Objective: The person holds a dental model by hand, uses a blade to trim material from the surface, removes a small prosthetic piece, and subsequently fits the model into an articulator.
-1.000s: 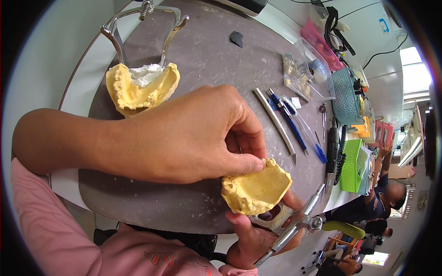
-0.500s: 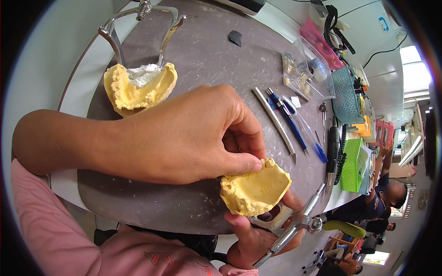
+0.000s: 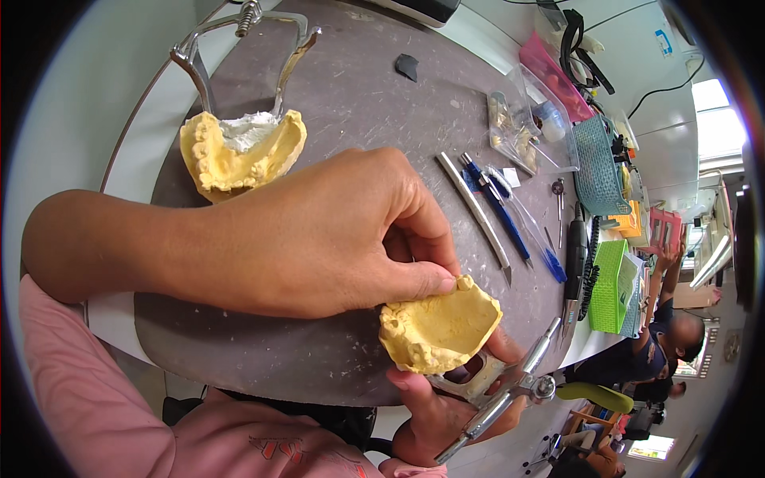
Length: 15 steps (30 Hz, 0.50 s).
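A yellow plaster dental cast (image 3: 442, 331) is held up near the table's front edge, its row of teeth along the rim. My right hand (image 3: 446, 414) is closed around it from below, thumb on the near side and fingertips on the far side. A metal articulator frame (image 3: 510, 402) is joined beneath this cast. From the left reaches my left hand (image 3: 351, 239), with thumb and fingers closed on the cast's upper rim at the teeth. The fingertips are partly hidden. Another yellow cast (image 3: 239, 163) with white plaster lies on the table, attached to a metal articulator frame (image 3: 291, 68).
Right of my left hand lie a knife (image 3: 478, 211), a blue pen-like tool (image 3: 502, 215) and a black handpiece (image 3: 575, 259). A clear plastic box (image 3: 550, 151), teal basket (image 3: 598, 167) and green basket (image 3: 610, 279) line the edge. Another person (image 3: 661, 350) is at far right.
The held cast has shifted very slightly left, with my left thumb still on its rim. All else looks the same.
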Tool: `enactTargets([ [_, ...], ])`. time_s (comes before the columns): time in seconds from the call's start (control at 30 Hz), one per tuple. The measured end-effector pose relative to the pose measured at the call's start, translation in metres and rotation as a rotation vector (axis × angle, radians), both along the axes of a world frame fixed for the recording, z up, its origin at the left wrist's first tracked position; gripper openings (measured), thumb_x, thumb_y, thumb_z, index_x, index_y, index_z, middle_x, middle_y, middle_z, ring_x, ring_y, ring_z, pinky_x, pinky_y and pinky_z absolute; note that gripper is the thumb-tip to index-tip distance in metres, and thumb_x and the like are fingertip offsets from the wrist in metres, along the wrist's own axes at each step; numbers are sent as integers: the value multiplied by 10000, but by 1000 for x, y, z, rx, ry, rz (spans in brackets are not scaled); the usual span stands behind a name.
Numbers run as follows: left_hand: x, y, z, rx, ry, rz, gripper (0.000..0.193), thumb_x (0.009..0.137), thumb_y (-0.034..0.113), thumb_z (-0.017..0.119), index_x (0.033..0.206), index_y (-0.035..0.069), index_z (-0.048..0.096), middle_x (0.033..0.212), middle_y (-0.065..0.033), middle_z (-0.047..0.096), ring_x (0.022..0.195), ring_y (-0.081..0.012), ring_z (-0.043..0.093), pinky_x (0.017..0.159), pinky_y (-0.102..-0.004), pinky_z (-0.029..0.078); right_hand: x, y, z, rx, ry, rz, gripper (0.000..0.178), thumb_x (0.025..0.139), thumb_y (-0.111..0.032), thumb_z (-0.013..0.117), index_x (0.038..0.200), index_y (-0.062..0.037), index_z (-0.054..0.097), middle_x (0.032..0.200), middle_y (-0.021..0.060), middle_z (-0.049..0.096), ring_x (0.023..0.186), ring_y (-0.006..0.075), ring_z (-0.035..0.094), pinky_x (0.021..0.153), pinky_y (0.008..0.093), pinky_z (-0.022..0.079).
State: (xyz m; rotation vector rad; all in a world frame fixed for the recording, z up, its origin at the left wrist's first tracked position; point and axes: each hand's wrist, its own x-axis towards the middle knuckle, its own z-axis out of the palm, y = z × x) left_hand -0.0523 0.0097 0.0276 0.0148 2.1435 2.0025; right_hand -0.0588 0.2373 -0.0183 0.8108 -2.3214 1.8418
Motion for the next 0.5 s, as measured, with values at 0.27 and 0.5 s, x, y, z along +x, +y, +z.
enactTargets([
  [0.27,-1,0,-4,0,58,3,222,928,136,725,1047,-50,743,903,-80,749,826,-76,678,752,-217,553,0,0,2,8,-51,9,862,580,-157,988,1264,113,538,1113,180,673,1003,239,683,896,338,555],
  [0.5,-1,0,-3,11,43,-1,213,927,126,724,1048,-49,744,906,-84,751,828,-77,678,757,-220,554,1,-1,2,32,-25,-5,883,566,-191,1002,1257,118,547,1103,169,673,993,231,681,892,335,555],
])
